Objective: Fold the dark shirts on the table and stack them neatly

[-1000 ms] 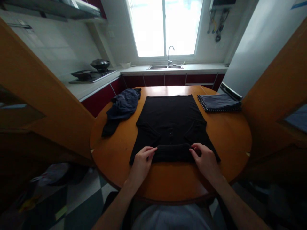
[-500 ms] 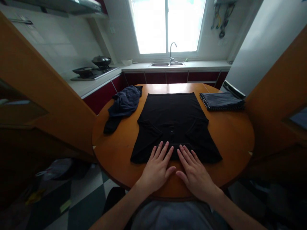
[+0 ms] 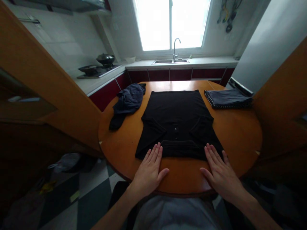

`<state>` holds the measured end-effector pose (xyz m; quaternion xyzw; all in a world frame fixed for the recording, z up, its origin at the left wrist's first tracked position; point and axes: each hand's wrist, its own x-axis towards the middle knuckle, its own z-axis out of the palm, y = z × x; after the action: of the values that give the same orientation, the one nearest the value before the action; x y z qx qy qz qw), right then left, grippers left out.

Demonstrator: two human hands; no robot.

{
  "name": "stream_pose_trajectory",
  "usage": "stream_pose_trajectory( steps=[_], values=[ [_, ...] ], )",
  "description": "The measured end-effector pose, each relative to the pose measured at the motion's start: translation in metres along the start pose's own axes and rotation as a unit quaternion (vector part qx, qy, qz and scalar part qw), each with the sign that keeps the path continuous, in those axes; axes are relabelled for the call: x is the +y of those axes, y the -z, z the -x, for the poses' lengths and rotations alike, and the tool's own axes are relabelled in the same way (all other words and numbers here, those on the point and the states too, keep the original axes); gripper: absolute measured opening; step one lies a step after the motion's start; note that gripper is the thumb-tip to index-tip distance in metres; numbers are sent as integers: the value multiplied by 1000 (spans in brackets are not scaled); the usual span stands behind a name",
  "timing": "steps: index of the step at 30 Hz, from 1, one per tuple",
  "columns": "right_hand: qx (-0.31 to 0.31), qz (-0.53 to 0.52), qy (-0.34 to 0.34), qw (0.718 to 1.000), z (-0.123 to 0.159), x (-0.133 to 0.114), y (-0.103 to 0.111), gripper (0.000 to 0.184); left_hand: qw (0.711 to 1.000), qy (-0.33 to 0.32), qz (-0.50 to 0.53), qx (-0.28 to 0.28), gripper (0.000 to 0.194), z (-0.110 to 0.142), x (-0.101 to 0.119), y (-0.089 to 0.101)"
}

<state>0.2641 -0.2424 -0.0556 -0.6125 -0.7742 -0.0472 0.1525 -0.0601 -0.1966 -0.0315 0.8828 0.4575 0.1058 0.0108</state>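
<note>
Left hand [image 3: 148, 175] and right hand [image 3: 223, 176], grips wide, are apparently smoothing the black shirt [image 3: 176, 107] at seven and five o'clock; lifting would need pinching.

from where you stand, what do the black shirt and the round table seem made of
Black shirt: probably soft knit fabric, matte; it lies flat with faint creases.

Round table: orange-brown wood or wood veneer, apparently varnished, since its far edge reflects window light.
</note>
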Motion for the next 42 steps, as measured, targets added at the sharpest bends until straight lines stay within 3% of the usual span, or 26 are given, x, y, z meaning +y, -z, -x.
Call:
stream_pose_trajectory(
  steps=[11, 15, 19, 24, 30, 36, 42],
  values=[
    [22, 1, 4, 1000, 5, 1, -4, 80, 997, 59, -27, 34, 83, 56, -12, 4],
    [53, -28, -24, 998, 5, 5, -3, 75, 981, 140, 57, 122, 66, 66, -14, 1],
    [130, -77, -115, 982, 1, 28, 6, 65, 945, 204, 117, 229, 61, 67, -23, 4],
    [204, -126, -206, 949, -4, 58, 29, 57, 948, 171, 128, 236, 58, 58, -36, 4],
    [261, -133, -212, 932, -4, 60, 39, 45, 964, 105, 128, 210, 55, 51, -36, -1],
    [199, -177, -143, 953, -3, 34, 28, 27, 976, 64, 107, 181, 53, 48, -33, -1],
    [102, -207, -113, 966, -11, 18, 19, 20, 976, 93, 93, 171, 41, 48, -35, -3]
  ],
)
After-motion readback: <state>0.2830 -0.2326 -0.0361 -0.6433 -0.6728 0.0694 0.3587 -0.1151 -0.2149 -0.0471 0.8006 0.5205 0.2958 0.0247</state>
